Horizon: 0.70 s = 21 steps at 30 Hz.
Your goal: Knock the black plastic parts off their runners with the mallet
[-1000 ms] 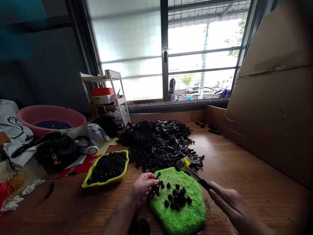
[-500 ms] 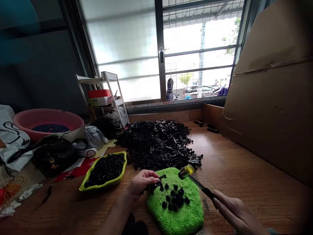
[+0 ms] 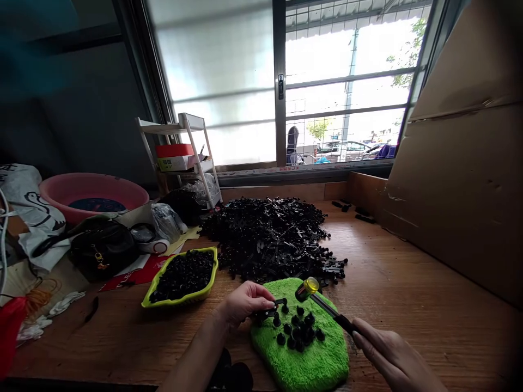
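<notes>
My left hand [image 3: 250, 302] pinches a thin black plastic part [image 3: 279, 302] over the left edge of a fuzzy green pad [image 3: 310, 365]. More black plastic shows beneath its fingers, partly hidden by the hand. In my right hand [image 3: 382, 348] is a small hammer [image 3: 327, 306] with a black grip, its yellow-faced head raised above the pad's far edge, apart from the part. Several small round black knobs [image 3: 302, 330] lie clustered on the pad, close to both hands.
Behind the pad spreads a large heap of black plastic parts [image 3: 269, 234]. A yellow-green basket [image 3: 212, 283] full of small black pieces stands left on the wooden table [image 3: 134, 337]. A cardboard sheet [image 3: 461, 201] leans at right; a black bag [image 3: 104, 247] and pink basin [image 3: 57, 188] sit far left.
The view has turned slightly left, so the scene sits further right. The hammer head has come a little closer to the part in my left hand. Both hands keep their holds.
</notes>
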Each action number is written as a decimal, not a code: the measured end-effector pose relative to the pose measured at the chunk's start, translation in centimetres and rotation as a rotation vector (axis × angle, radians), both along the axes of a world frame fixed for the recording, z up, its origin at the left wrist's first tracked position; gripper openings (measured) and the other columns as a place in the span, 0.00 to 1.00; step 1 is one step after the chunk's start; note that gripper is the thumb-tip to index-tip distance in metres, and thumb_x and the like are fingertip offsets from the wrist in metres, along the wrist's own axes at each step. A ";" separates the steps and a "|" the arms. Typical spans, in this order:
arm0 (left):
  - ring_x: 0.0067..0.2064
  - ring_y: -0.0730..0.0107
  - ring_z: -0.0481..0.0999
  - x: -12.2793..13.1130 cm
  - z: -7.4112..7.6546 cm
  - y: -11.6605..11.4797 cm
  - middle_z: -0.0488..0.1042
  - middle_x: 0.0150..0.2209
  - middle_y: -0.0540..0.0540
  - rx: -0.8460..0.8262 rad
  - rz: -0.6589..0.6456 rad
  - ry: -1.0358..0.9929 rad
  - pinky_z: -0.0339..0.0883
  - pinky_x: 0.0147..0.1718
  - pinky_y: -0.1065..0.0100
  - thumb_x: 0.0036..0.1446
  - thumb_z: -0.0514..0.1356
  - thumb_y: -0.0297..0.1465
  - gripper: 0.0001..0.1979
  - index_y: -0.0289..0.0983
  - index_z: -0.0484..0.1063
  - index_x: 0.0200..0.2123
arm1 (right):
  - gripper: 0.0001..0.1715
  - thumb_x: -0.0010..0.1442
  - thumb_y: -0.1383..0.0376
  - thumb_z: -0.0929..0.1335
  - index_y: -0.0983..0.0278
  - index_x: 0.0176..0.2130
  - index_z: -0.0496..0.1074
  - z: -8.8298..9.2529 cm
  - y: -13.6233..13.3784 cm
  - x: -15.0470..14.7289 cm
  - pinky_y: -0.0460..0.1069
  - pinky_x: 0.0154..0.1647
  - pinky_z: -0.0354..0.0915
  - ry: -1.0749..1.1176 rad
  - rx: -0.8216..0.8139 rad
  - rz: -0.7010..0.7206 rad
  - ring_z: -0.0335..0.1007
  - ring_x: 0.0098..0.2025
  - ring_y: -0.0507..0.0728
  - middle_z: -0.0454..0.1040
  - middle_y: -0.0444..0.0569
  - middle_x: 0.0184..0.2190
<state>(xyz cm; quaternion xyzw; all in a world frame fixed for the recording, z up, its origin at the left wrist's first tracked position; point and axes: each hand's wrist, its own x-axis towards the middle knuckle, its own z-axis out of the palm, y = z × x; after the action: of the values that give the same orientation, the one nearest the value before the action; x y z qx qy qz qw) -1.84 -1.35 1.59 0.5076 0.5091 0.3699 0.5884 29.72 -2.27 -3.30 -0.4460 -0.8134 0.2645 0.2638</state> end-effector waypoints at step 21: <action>0.24 0.78 0.65 0.0 -0.2 0.3 0.72 0.22 0.48 -0.004 -0.001 -0.005 0.52 0.25 0.74 0.37 0.68 0.32 0.13 0.31 0.76 0.28 | 0.22 0.68 0.53 0.50 0.60 0.37 0.63 5.0 -0.5 -3.0 0.47 0.28 0.55 0.013 0.200 -0.001 0.63 0.28 0.58 0.66 0.45 0.26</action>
<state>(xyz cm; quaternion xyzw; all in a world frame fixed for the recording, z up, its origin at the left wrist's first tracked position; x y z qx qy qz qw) -1.86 -1.10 1.43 0.5059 0.5079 0.3699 0.5910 26.74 -2.77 1.67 -0.4161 -0.8338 0.1844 0.3124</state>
